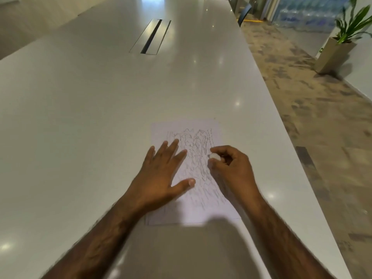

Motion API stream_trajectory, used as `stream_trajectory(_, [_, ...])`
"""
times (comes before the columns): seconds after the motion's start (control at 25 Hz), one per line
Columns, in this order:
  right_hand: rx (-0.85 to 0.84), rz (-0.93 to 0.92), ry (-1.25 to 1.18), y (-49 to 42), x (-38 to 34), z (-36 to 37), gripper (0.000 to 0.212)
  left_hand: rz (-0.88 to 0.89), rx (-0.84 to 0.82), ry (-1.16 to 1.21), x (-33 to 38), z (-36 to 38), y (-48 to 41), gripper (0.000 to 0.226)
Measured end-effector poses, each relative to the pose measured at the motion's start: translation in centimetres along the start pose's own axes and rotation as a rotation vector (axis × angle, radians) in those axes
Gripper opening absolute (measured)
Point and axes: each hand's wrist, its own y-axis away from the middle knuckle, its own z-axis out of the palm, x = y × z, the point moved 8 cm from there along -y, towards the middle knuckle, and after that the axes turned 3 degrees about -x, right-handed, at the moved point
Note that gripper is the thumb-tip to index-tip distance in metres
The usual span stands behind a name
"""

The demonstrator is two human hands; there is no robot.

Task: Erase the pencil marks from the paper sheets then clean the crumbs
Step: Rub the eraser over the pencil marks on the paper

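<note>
A single paper sheet lies flat on a long, glossy white table, near the person's edge and toward the table's right side, its long axis running away from the person. Grey pencil marks cover most of it in strokes that run roughly along that same axis. The left hand is spread open, fingers apart and palm down, pressing on the sheet's left half. The right hand is closed around a small white eraser, pinched at the fingertips, with its tip meeting the paper at the right side of the scribbled patch, about midway along the sheet. The scribbles lie mainly to the left of the eraser and extend both farther away and nearer, so the right hand is the one placed to work, probably rubbing leftward across the patch while the left hand keeps the sheet from sliding. No crumbs can be made out on the paper or table, and the marks look largely intact, so erasing appears to be at an early stage. A recessed cable slot sits farther up the table; a patterned floor and a potted plant lie to the right.
</note>
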Motion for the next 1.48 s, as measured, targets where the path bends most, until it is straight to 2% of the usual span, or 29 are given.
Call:
stream_trajectory(0.08, [-0.074, 0.030, 0.000, -0.1, 0.8, 0.9, 0.026, 0.010, -0.035, -0.034, 0.7, 0.8, 0.2, 0.093])
stream_trajectory(0.16, [-0.078, 0.003, -0.066, -0.4, 0.9, 0.7, 0.022, 0.101, 0.071, -0.108, 2.5, 0.6, 0.5, 0.087])
stream_trajectory(0.24, [-0.067, -0.020, -0.101, -0.6, 0.7, 0.2, 0.016, 0.187, 0.162, -0.071, 4.4, 1.0, 1.2, 0.081])
stream_trajectory(0.32, [-0.070, 0.006, -0.182, -0.7, 0.9, -0.5, 0.014, 0.146, 0.123, -0.018, 4.7, 2.0, 1.4, 0.090])
stream_trajectory(0.4, [-0.058, 0.062, -0.290, -0.2, 1.1, -1.6, 0.017, 0.090, 0.052, -0.072, 4.3, 2.9, 1.5, 0.102])
stream_trajectory(0.48, [-0.013, 0.084, -0.304, 0.9, 1.2, -2.9, 0.018, 0.104, 0.046, -0.070, 4.2, 2.8, 1.4, 0.101])
stream_trajectory(0.64, [0.076, 0.041, -0.071, 3.8, 0.5, -4.8, 0.015, 0.250, 0.130, 0.060, 6.1, 2.1, 1.4, 0.070])
stream_trajectory(0.72, [0.078, 0.010, 0.085, 5.1, 0.1, -4.9, 0.016, 0.270, 0.152, 0.117, 6.7, 2.2, 1.6, 0.058])
stream_trajectory(0.8, [0.076, -0.050, 0.302, 6.4, -0.3, -4.4, 0.015, 0.242, 0.127, 0.123, 6.9, 2.5, 1.7, 0.061])
stream_trajectory(0.88, [0.090, -0.141, 0.526, 7.5, -0.6, -3.6, 0.012, 0.219, 0.065, 0.075, 6.8, 3.2, 1.6, 0.073])
stream_trajectory(0.96, [0.076, -0.218, 0.660, 8.2, -0.5, -2.9, 0.006, 0.223, 0.047, 0.061, 6.8, 3.4, 1.4, 0.081])
stream_trajectory(1.12, [0.006, -0.306, 0.824, 8.5, -0.4, -2.3, 0.009, 0.291, -0.004, 0.022, 5.9, 2.9, 1.1, 0.085])
stream_trajectory(1.24, [0.016, -0.308, 0.813, 8.2, -0.3, -3.1, 0.012, 0.201, -0.036, 0.001, 2.7, 2.0, 0.9, 0.081])
stream_trajectory(1.4, [0.170, -0.352, 0.661, 8.8, -1.2, -3.9, 0.018, 0.006, 0.177, -0.008, -2.6, -3.1, -2.5, 0.066])
stream_trajectory(1.48, [0.148, -0.356, 0.511, 8.7, -1.4, -2.9, 0.021, -0.160, 0.148, -0.050, -5.2, -4.9, -5.2, 0.070])
